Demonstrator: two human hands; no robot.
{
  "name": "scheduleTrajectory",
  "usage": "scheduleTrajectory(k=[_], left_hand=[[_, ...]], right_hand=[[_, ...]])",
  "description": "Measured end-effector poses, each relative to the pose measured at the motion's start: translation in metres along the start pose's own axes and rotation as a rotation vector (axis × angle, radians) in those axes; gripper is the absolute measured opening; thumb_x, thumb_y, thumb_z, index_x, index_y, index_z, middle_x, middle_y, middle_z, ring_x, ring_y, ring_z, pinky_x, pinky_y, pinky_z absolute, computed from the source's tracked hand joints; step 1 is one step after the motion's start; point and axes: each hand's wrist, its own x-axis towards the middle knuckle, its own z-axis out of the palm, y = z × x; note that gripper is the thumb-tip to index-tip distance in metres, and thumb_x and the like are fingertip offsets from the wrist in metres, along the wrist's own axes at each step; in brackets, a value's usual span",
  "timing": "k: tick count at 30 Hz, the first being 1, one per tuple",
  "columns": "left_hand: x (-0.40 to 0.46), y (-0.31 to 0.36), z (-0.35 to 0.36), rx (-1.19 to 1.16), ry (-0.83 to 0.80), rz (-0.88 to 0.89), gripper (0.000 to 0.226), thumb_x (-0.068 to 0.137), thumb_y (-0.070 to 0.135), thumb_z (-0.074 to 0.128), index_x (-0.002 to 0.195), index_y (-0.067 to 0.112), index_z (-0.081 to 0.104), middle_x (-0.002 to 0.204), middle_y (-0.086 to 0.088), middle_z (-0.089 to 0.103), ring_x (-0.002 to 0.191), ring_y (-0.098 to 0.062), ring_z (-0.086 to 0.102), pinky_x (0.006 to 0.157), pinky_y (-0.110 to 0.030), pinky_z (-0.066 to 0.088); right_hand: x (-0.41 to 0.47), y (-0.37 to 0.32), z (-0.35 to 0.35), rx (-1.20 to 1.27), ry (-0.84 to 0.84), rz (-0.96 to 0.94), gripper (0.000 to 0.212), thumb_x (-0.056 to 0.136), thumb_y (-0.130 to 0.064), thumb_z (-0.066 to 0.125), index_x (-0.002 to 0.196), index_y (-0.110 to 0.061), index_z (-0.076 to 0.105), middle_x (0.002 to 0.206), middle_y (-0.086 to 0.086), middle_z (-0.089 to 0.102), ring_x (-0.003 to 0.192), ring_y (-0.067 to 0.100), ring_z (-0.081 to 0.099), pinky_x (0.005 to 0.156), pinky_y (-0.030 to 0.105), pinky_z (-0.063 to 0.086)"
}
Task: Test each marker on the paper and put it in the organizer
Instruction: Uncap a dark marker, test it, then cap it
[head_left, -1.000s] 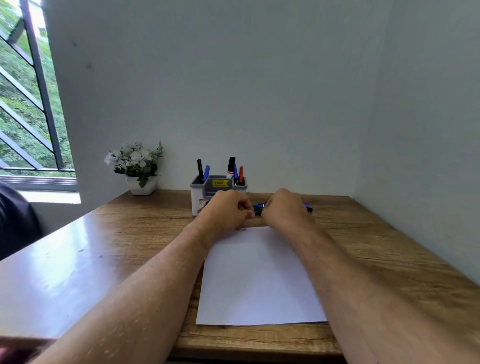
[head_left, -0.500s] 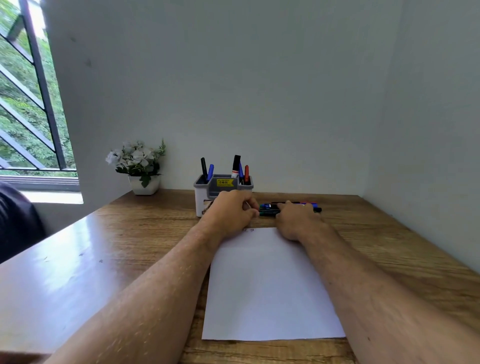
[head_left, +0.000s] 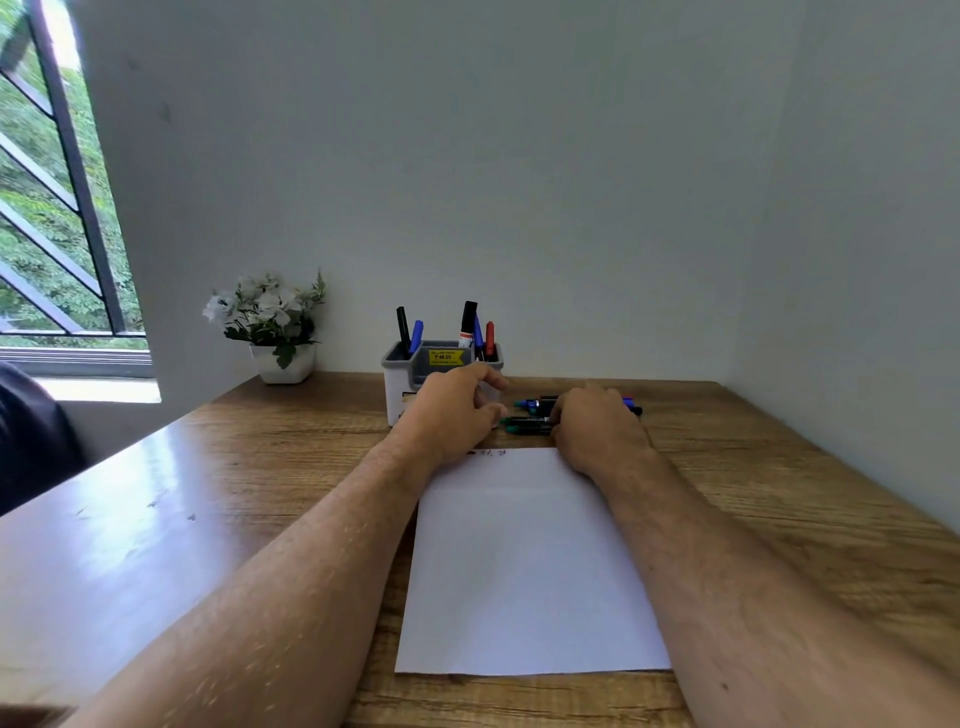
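— How would those markers (head_left: 535, 415) handle?

— Light, stiff plastic barrels, I'd judge, smooth and apt to roll, since they lie loose in a small bunch on the desk (head_left: 753, 467) just right of the organizer (head_left: 400, 384), beyond the paper's (head_left: 524, 561) far edge. Best taken mid-barrel with thumb and two fingers, then the cap pulled with the other hand.

— And the hands?

— The right hand (head_left: 597, 426) lies over the bunch, fingers curled down onto the barrels; whether it actually pinches one I cannot tell, the fingertips are hidden. The left hand (head_left: 457, 410) sits in front of the organizer, fingers loosely curled, thumb toward the near marker's green end; it appears to hold nothing.

— Any finished?

— Several stand upright in the organizer, and small scribbles mark the paper's top edge.
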Motion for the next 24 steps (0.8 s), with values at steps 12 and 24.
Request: scheduleTrajectory(k=[12,24], left_hand=[[0.001,0.004,-0.007,-0.067,0.198,0.074,0.020,0.092,0.020,0.065,0.112,0.024,0.065,0.080,0.010,0.066,0.079,-0.004,0.064,0.081,-0.028,0.059],[-0.002,0.007,-0.007,-0.019,0.115,0.105,0.031,0.089,0.036,0.068,0.117,0.023,0.067,0.093,0.011,0.067,0.087,-0.003,0.062,0.084,-0.024,0.054]], right_hand=[[-0.004,-0.008,-0.018,0.586,0.248,-0.022,0.018,0.102,-0.022,0.050,0.112,-0.019,0.065,0.106,0.001,0.053,0.095,0.019,0.056,0.073,0.031,0.045],[-0.016,-0.024,-0.042,1.443,0.238,0.087,0.008,0.097,-0.022,0.052,0.097,-0.018,0.058,0.072,0.001,0.066,0.061,0.012,0.058,0.054,0.027,0.048]])
